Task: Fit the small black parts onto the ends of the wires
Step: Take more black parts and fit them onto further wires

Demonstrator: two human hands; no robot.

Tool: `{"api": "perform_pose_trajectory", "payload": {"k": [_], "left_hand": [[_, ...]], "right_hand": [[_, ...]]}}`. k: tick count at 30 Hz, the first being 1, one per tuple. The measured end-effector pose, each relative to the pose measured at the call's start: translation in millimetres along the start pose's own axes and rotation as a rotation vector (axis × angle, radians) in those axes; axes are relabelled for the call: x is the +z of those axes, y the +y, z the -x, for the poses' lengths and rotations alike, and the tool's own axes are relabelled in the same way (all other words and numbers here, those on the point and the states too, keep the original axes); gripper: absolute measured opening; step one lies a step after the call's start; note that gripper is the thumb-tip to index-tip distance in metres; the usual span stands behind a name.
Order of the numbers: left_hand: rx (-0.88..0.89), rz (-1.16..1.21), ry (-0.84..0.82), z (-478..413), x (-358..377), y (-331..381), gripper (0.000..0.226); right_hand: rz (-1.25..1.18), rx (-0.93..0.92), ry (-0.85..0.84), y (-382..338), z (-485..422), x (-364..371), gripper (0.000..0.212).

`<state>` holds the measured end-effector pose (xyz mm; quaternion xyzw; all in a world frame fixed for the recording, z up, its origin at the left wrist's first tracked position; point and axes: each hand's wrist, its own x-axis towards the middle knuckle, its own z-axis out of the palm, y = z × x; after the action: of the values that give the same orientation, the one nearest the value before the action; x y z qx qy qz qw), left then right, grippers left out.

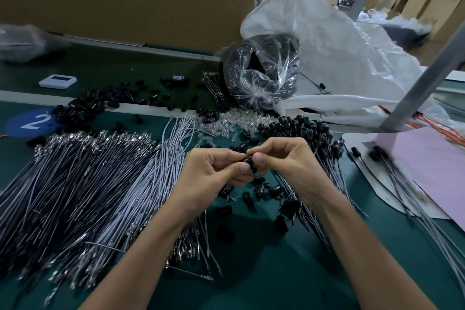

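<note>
My left hand (216, 170) and my right hand (279, 156) meet above the green table (289, 272). Together they pinch one small black part (251, 162) between thumbs and fingertips. Any wire in that grip is hidden by the fingers. A big heap of bare grey and white wires (83, 184) with metal tips lies to the left. Loose black parts (261, 190) are scattered just under my hands. To the right lies a pile of wires with black parts on their ends (302, 128).
A clear bag of black parts (261, 70) and a large white plastic sack (334, 53) stand at the back. Clear small pieces (234, 121) lie behind my hands. More black parts (83, 108) sit at back left, pink paper (432, 171) at right, a white device (57, 81) far left.
</note>
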<state>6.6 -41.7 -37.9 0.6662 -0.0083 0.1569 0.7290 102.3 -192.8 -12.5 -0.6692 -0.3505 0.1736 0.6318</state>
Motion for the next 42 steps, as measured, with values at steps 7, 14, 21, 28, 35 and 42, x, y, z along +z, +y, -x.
{"api": "perform_pose_trajectory", "payload": {"k": [7,14,21,28,35,42], "left_hand": [[-0.003,0.133,0.077,-2,-7,10,0.048],[0.000,0.141,0.362,-6,-11,7,0.035],[-0.019,0.099,0.429,-6,-8,4,0.027],[-0.008,0.059,0.567,-9,-9,-1,0.014],[0.003,-0.156,0.861,-11,-26,-4,0.022],[-0.275,-1.106,0.656,-9,-34,-6,0.046]], "right_hand": [[-0.355,-0.073,-0.041,-34,16,-51,0.022],[0.114,0.054,0.224,-73,36,-149,0.025],[1.076,0.226,0.293,-43,8,-127,0.023],[0.984,0.201,-0.034,-11,-2,-39,0.026],[1.076,0.087,0.097,20,-5,3,0.021],[1.023,-0.080,0.147,27,4,13,0.016]]}}
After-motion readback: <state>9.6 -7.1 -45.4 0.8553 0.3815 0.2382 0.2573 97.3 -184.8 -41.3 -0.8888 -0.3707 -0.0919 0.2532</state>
